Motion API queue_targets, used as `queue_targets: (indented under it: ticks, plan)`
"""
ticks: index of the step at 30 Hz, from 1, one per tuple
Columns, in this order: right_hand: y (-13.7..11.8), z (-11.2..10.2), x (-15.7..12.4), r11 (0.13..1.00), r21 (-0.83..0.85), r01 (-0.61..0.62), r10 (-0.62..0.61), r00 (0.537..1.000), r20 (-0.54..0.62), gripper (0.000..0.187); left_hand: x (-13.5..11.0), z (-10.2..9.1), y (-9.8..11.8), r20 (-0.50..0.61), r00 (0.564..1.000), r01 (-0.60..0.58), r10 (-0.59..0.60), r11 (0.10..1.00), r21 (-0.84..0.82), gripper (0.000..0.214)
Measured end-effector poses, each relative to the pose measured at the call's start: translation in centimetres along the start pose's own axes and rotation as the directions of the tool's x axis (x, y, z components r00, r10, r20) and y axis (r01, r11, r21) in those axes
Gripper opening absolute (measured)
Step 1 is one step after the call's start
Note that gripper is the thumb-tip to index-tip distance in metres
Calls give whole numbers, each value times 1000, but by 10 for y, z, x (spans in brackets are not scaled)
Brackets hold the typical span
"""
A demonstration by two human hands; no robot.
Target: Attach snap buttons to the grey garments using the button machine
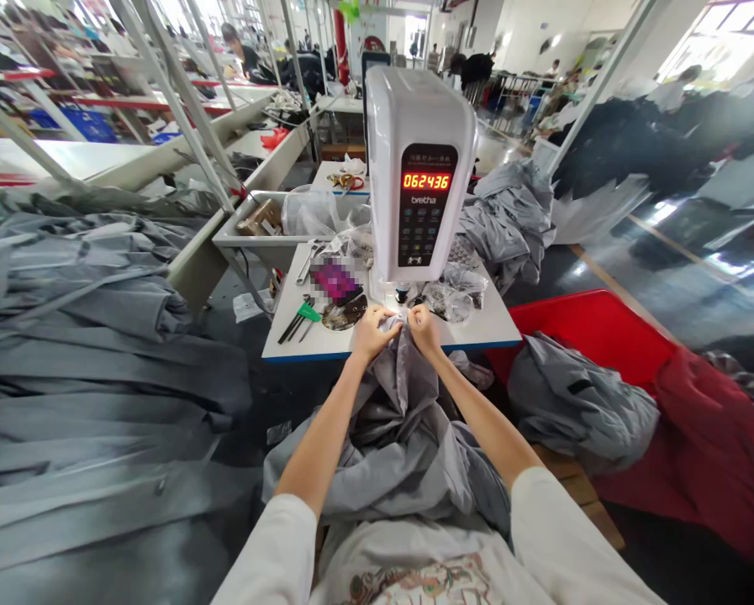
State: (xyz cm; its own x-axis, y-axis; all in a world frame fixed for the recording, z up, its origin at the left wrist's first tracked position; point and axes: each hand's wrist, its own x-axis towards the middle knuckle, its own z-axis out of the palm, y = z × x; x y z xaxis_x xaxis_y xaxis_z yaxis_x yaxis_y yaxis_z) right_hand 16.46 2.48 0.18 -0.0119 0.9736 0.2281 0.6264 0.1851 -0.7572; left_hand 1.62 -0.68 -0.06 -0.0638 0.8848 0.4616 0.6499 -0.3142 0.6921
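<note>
While my left hand [371, 331] and right hand [423, 329] pinch the grey garment [402, 470] just below the white bretha machine [424, 168] (it displays 062436), the folds fall toward me. Plastic bags [456, 301] crowd the tabletop [481, 332] at right, slim tools [292, 326] at left; rightward stands a red bin [594, 332].

Matt cloth [402, 479], glossy, apparently plastic machine [422, 176].

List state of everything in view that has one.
Left hand grip: closed on grey garment
Right hand grip: closed on grey garment
Grey garment: bunched, creased
Machine display: lit, reading 062436
Red bin: open-topped
Left-side grey cloth: heaped
Purple item: pixelated, state unclear
</note>
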Motion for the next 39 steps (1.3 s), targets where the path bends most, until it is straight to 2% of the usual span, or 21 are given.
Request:
queue_targets:
  ticks: [12, 20, 22, 25, 28, 31, 33, 36, 39]
  plan:
    - [6, 1, 1, 1000, 17, -17, 16, 1000, 14, 30, 0, 0, 3, 5, 1000, 15, -15, 1000, -8, 18]
    - [0, 0, -2, 1000, 24, -6, 6, 1000, 6, 29, 0, -3, 6, 24, 1000, 18, -17, 999, -33, 20]
    - [1, -4, 0, 999, 43, -25, 23, 999, 44, 29, 1, -3, 6, 47, 999, 29, -27, 998, -48, 21]
    - [7, -16, 4, 993, 115, -30, 9, 984, 177, 30, 1, -6, 5, 68, 997, 56, -49, 992, -111, 33]
    - [17, -32, 8, 982, 188, 4, -61, 952, 299, 29, 3, -16, 1, 83, 976, 213, -199, 948, -237, 37]
    - [22, -45, 11, 963, 261, -67, -52, 904, 424, 28, 7, -29, -2, 247, 916, 369, -316, 904, -215, 30]
    - [20, -49, 14, 926, 348, -148, -17, 903, 428, 27, 11, -34, 0, 310, 900, 372, -305, 909, -186, 31]
    - [9, -49, 18, 831, 519, -201, -15, 924, 382, 32, 16, -36, 4, 233, 933, 341, -273, 876, -341, 33]
    - [-2, -47, 20, 765, 601, -232, -59, 904, 424, 32, 16, -34, 8, 159, 938, 346, -307, 826, -446, 32]
